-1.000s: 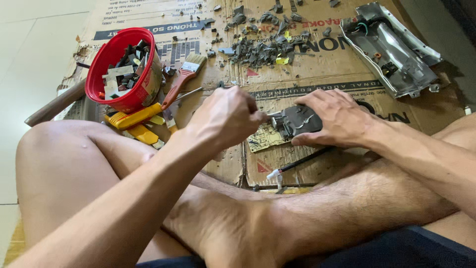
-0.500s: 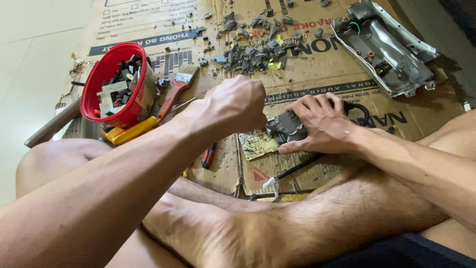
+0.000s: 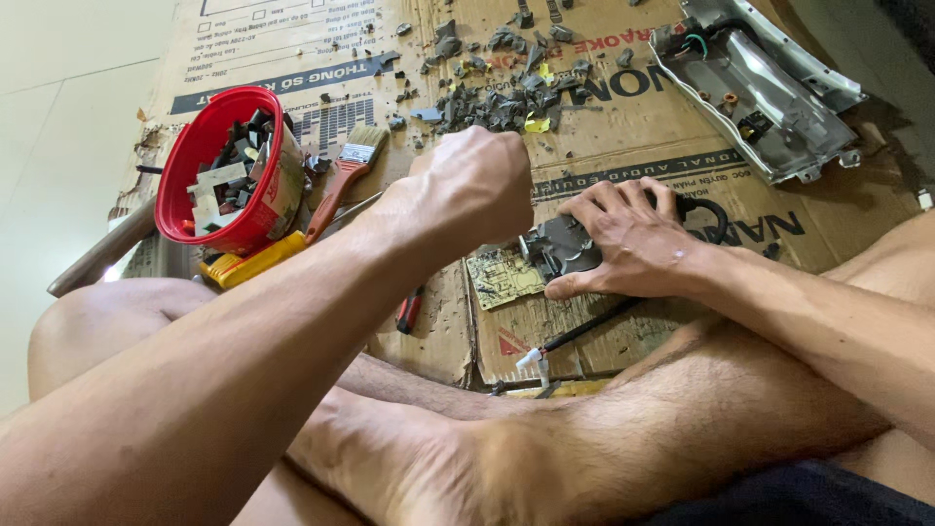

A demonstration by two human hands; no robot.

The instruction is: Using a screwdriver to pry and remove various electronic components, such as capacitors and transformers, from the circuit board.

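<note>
My left hand (image 3: 467,195) is clenched in a fist just left of and above a dark grey component (image 3: 557,248); whatever it grips is hidden inside the fist. The component sits on the edge of a small yellowish circuit board (image 3: 502,278) lying on the cardboard (image 3: 623,127). My right hand (image 3: 633,244) lies flat over the component and presses it down, fingers spread. A black cable (image 3: 584,331) runs from under that hand toward my leg.
A red bowl (image 3: 229,170) of scrap pieces tilts at the left, beside a paintbrush (image 3: 346,175) and a yellow tool handle (image 3: 248,263). Grey fragments (image 3: 506,88) litter the far cardboard. A metal housing (image 3: 760,88) lies far right. A red-handled tool (image 3: 409,312) lies near my knee.
My left fist has risen and come closer to the camera. My right hand has stayed pressed on the component. The view has shifted slightly.
</note>
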